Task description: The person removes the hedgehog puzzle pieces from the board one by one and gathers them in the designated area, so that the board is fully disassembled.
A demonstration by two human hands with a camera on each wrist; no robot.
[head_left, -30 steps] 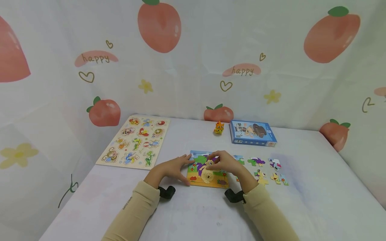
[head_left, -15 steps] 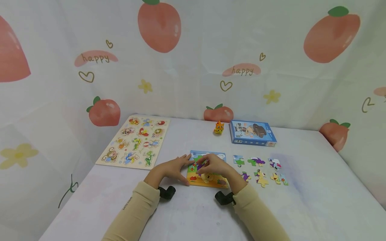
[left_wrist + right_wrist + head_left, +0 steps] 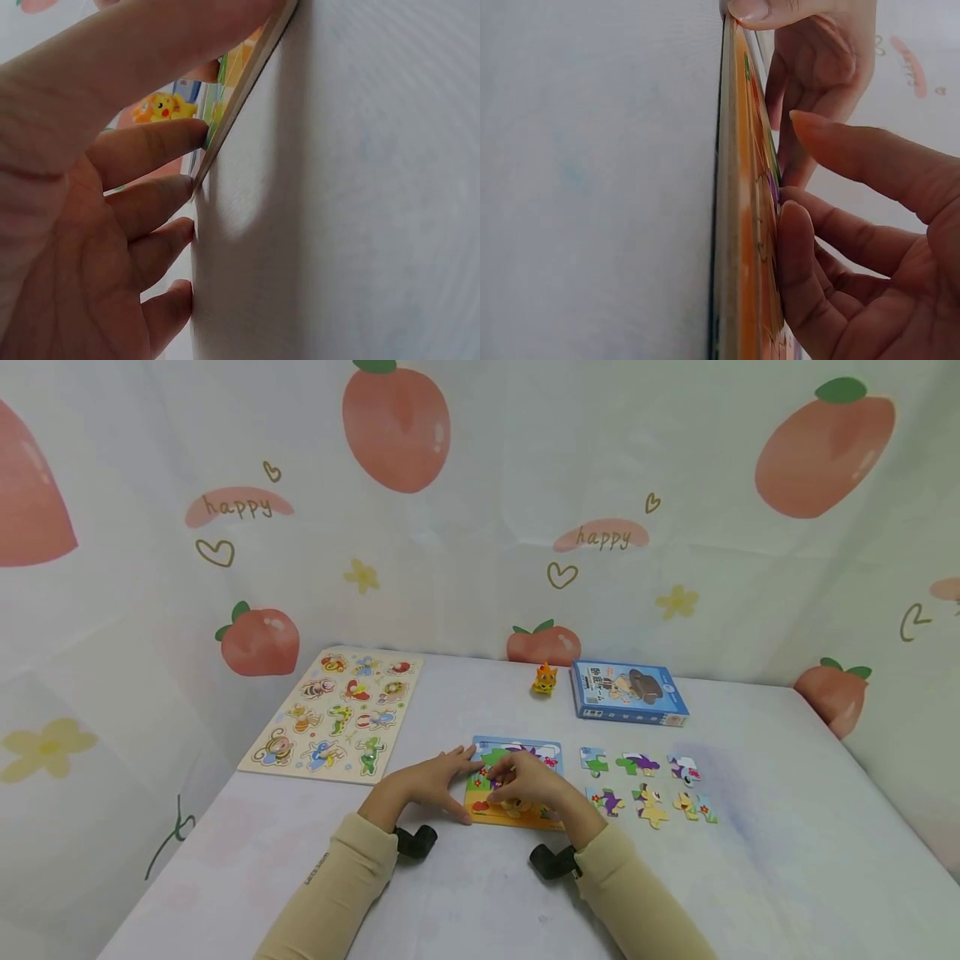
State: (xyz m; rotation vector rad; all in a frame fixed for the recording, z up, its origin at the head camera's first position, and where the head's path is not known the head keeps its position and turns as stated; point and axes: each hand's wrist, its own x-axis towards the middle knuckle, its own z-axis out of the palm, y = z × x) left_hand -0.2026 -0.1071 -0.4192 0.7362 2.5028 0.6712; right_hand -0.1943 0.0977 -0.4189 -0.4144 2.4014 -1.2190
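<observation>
A small jigsaw puzzle board (image 3: 485, 814) with a colourful cartoon picture lies on the table between my hands. My left hand (image 3: 431, 781) is spread at its left side; in the left wrist view the thumb and fingertips touch the board's edges. Over the picture is my right hand (image 3: 528, 777), hiding much of it. In the right wrist view, the right hand's bent fingers (image 3: 798, 262) rest on the picture, with the thumb held apart and no piece visible between. Loose jigsaw pieces (image 3: 649, 808) lie in two rows right of the board.
A wooden peg board (image 3: 339, 718) with insect figures lies at the back left. Behind the puzzle stand a small yellow-orange toy figure (image 3: 544, 680) and a blue box (image 3: 628, 693). A fruit-patterned cloth (image 3: 480, 568) hangs behind the table.
My right hand has moved left and slightly nearer across the puzzle board, uncovering a loose piece at the right. Its thumb and fingers have spread apart somewhat. My left hand stays in place.
</observation>
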